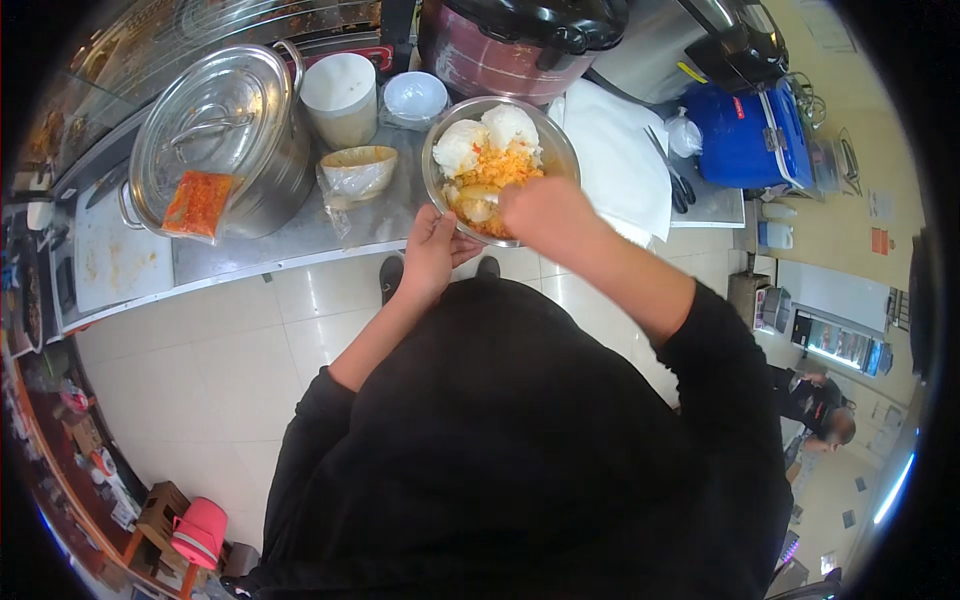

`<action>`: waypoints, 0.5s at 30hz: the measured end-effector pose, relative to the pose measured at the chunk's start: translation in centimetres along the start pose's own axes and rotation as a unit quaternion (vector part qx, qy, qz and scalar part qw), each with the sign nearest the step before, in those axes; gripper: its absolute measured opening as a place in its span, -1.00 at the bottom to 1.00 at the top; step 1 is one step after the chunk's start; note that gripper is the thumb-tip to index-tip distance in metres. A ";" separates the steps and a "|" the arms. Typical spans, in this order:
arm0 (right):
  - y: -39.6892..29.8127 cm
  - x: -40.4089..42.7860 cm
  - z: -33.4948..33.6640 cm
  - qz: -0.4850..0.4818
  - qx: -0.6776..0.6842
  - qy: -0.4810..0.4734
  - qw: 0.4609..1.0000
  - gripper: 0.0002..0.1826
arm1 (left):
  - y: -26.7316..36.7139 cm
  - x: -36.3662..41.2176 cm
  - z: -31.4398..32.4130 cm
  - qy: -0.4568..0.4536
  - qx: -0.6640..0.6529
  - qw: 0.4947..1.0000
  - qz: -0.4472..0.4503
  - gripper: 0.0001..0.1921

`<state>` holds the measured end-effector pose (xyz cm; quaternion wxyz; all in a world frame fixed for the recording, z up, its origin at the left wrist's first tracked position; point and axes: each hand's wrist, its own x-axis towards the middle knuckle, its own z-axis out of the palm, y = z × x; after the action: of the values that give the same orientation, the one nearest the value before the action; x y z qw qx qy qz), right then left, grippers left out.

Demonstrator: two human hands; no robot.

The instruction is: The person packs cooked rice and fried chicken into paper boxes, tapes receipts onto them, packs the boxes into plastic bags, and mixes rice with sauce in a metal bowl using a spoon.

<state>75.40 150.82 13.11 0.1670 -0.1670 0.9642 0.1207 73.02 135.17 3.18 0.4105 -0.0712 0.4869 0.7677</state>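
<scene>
A metal mixing bowl (568, 146) lies at the counter's front edge. In its far half are two rounded mounds of white rice (512, 126), while orange-coloured rice (501, 163) covers the middle and near part. My left hand (433, 247) grips the near left rim, thumb on top and fingers under the side. A fist, my right hand (547, 214), is over the bowl's near right side, closed on a serving spoon (478, 196). The spoon's pale, food-smeared head is down in the orange rice. My fingers hide its handle.
Left of the bowl stand a plastic-wrapped bowl (360, 171), a white tub (340, 97) and a lidded steel pot (217, 127) bearing a red sauce packet (197, 202). A rice cooker (510, 56) stands behind. Scissors (675, 176) lie on white cloth (607, 142). Another person (817, 409) is far right.
</scene>
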 end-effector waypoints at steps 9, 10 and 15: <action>3.6 -1.2 -3.9 0.156 0.169 -0.034 0.973 -0.79 | 0.4 -0.1 -0.5 -0.017 0.021 1.000 -0.015 -0.85; 3.6 -0.7 -3.1 0.160 0.169 -0.034 0.972 -0.79 | 0.5 -0.1 -0.4 -0.014 0.023 0.999 -0.019 -0.85; 2.0 1.8 -1.6 0.219 0.177 -0.096 0.955 -0.81 | 0.3 0.0 -0.4 -0.015 0.008 1.000 -0.023 -0.84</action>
<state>72.57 151.67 14.30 0.2554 0.0932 0.9623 -0.0024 72.67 134.83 3.18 0.4361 -0.0673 0.4847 0.7552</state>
